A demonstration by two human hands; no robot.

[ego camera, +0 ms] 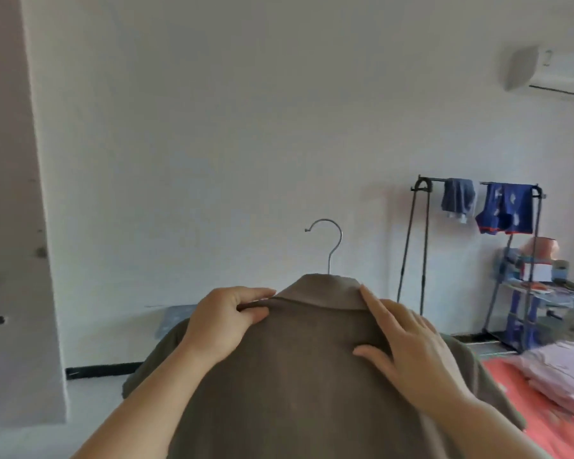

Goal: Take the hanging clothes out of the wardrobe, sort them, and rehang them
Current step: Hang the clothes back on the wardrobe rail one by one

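Fingers: my left hand [227, 323] pinches the collar [322, 293]; right hand [415, 356] lies flat, spread on the shirt [295, 376] | hook [328, 246] just beyond fingertips | I'd centre collar under hook, then smooth outward.

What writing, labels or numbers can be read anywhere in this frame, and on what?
None can be read.
Air conditioner: small dark mark on its front, too blurred to read.
Boxes on the shelf: any print is too blurred to read.
Shorts on the rack: pale marks look like a pattern, not letters.
Jacket: no label shows.
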